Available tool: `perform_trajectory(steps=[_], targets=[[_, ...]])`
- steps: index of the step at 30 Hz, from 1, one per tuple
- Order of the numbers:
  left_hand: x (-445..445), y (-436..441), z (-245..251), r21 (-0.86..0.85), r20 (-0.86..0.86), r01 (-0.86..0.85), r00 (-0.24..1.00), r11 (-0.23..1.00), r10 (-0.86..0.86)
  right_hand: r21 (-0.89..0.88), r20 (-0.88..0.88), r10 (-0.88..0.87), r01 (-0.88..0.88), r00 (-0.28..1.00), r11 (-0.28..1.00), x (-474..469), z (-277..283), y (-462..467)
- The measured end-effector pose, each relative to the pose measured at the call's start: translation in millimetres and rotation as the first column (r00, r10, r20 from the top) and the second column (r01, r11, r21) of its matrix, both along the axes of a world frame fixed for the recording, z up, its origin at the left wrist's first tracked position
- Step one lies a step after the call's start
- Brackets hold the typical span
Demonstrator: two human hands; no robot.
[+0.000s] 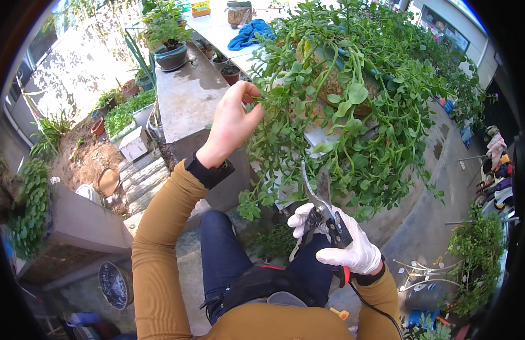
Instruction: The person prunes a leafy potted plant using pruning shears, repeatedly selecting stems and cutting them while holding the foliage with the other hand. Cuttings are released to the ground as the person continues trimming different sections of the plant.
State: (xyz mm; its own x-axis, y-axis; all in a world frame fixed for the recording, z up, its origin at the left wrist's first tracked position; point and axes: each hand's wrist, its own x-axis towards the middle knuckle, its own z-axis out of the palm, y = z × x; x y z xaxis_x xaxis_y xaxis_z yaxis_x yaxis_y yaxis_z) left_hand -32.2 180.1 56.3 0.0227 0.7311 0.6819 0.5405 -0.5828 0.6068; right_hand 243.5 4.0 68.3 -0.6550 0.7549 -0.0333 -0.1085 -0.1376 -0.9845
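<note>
My bare left hand (235, 119) reaches to the left edge of a trailing succulent (360, 157) with fleshy green leaves. Its thumb and curled fingers meet the foliage, and leaves hide whether a stem is between them. In my right hand (356, 250), which wears a white glove, is a pair of pruning shears (324, 204) with black and red handles. Their blades stand apart and point up at the lower hanging stems, with nothing plainly between them. Stems spill over a rough tan pot (330, 83), which they partly cover.
A concrete ledge (190, 100) carries a potted plant (171, 55). Beyond it, a blue cloth (249, 34) lies on a white tabletop (215, 25). A metal bucket (116, 284) stands at lower left. A black cord (369, 301) runs by my right arm. More greenery (475, 259) grows at right.
</note>
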Motion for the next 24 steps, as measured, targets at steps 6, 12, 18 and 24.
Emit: perform_trajectory(steps=[6,12,18,24], targets=[[-6,11,8,-0.434,0.414,0.261,0.908,0.862,-0.066,0.084,0.054,-0.065,0.06,0.996,0.995,-14,19,14],[-4,32,15,-0.461,0.393,0.556,0.827,0.692,-0.403,0.095,0.086,-0.065,0.057,0.994,0.994,-43,32,24],[-23,46,22,-0.298,0.161,0.419,0.908,0.858,-0.387,0.121,-0.028,-0.138,0.141,0.99,0.983,-76,27,60],[-73,56,42,0.338,-0.129,-0.154,0.97,0.929,0.207,-0.034,0.008,-0.226,0.226,0.974,0.974,-87,7,89]])
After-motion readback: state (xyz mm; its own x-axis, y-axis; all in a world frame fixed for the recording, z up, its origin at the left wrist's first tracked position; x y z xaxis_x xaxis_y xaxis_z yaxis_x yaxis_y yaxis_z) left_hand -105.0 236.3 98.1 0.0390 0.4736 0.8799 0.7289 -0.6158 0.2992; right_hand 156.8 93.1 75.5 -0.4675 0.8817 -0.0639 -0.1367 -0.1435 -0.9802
